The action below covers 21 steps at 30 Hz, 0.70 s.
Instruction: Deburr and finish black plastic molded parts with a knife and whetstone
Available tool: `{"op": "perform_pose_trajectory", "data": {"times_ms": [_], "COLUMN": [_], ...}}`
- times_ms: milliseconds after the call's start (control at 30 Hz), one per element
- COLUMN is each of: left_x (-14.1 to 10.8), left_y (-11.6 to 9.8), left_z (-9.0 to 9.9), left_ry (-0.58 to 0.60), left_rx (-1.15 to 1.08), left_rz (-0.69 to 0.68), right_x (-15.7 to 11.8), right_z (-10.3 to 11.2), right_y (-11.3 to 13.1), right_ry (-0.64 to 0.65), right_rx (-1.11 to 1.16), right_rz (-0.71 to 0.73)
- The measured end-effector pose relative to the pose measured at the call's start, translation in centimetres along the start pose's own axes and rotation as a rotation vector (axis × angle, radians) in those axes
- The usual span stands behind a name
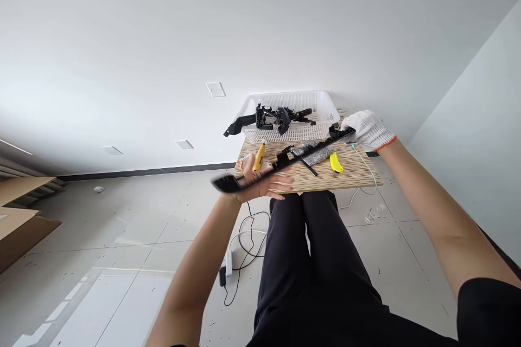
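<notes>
A long black plastic trim piece (285, 161) slants across in front of me, its wide end low on the left and blurred. My right hand (367, 129), in a white knit glove with an orange cuff, is closed around its upper right end. Below and behind the other end lies my bare left hand (257, 190), palm up with fingers spread; the piece crosses its palm. Beyond that hand is a yellow tool (259, 156) on the small wooden table (358, 175). A grey knit glove (317, 157) and a yellow, curved object (336, 162) lie there too.
Behind the table surface stands a white plastic basket (301, 133) with several black plastic parts (280, 118), one jutting over its left side. Black cables (244, 260) and a power strip (228, 263) lie on the floor. Cardboard boxes (24, 227) are at far left, a clear bottle (374, 213) at right.
</notes>
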<state>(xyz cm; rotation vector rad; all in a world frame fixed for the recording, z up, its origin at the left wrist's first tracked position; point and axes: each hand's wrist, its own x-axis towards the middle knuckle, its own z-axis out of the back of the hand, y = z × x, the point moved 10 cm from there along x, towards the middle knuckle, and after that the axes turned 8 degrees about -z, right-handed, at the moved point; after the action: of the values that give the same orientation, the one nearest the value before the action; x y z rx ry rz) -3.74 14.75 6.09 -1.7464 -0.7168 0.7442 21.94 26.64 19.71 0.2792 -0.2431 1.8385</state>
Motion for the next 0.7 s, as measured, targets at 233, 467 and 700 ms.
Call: {"op": "perform_pose_trajectory", "data": {"times_ms": [233, 467, 700], "left_x": [1.1, 3.2, 5.6], "left_y": [5.1, 11.3, 12.5], "left_z": [0.6, -8.3, -6.6], "left_ry": [0.067, 0.274, -0.057], "left_rx": [-0.242, -0.249, -0.031], "left_rz": [0.107, 0.071, -0.125], "right_x": [1.0, 4.1, 3.8], "right_z": [0.3, -1.3, -1.4], "right_y": [1.0, 5.0, 6.1], "right_ry": [-0.09, -0.104, -0.186], "right_rx": [-0.042, 0.102, 0.139], "right_rz": [0.057, 0.128, -0.029]}}
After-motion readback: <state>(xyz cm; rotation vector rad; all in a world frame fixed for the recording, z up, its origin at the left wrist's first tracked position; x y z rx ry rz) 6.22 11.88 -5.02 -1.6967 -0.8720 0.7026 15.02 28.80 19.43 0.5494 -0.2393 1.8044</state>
